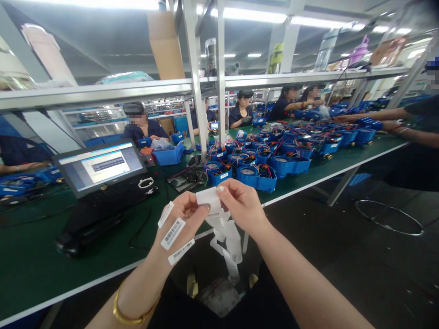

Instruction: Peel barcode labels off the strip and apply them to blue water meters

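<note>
Both my hands pinch a white strip of barcode labels (210,199) in front of the bench edge. My left hand (180,219) grips its left side with thumb and fingers. Stuck along the back of that hand are three barcode stickers (173,233). My right hand (242,205) holds the strip's upper right part, its thumb lying on the front. Below my fingers the rest of the strip (233,244) dangles in folds toward my lap. The fingertips behind the strip are partly hidden.
A laptop (103,171) stands open on the green bench (30,260) at left. Several blue plastic housings (257,176) with wires crowd the bench ahead and right. A metal shelf (308,77) spans above. Co-workers sit opposite; another person's arms (391,123) reach in from the right.
</note>
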{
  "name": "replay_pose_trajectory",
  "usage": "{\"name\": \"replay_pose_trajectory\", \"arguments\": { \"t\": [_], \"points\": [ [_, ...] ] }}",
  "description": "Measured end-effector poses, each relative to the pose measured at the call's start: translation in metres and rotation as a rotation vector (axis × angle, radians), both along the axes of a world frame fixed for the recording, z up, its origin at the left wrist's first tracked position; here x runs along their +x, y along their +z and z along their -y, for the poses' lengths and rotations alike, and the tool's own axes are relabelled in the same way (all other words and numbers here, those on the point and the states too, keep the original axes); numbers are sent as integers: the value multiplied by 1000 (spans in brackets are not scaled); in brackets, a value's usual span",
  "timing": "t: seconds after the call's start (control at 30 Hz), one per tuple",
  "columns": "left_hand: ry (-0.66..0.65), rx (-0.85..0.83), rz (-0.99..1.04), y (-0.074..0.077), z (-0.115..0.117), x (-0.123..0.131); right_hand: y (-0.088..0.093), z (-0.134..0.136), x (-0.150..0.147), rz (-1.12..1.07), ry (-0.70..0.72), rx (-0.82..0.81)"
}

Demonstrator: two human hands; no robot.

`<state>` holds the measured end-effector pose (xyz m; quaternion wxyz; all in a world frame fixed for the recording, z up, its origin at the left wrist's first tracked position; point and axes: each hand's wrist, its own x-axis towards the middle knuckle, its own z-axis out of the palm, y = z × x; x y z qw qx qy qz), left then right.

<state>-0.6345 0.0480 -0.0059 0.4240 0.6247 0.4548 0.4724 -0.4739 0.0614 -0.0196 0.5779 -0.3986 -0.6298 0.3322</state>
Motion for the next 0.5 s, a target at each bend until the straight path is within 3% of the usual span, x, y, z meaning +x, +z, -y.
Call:
{"name": "replay_pose_trajectory", "arguments": {
  "t": [0.1, 0.27, 0.4, 0.5],
  "points": [
    [90, 50, 84, 13, -4, -6, -26, -6, 7, -120, 84, -94],
    [184, 141, 129, 29, -6, -16, -74, 1, 3, -143, 233, -219],
    [242, 185, 33, 33, -2, -19, -82, 18, -11, -125, 481, -229],
    [330, 225, -85, 31, 0, -24, -79, 23, -16, -132, 506, -265]
  ]
}}
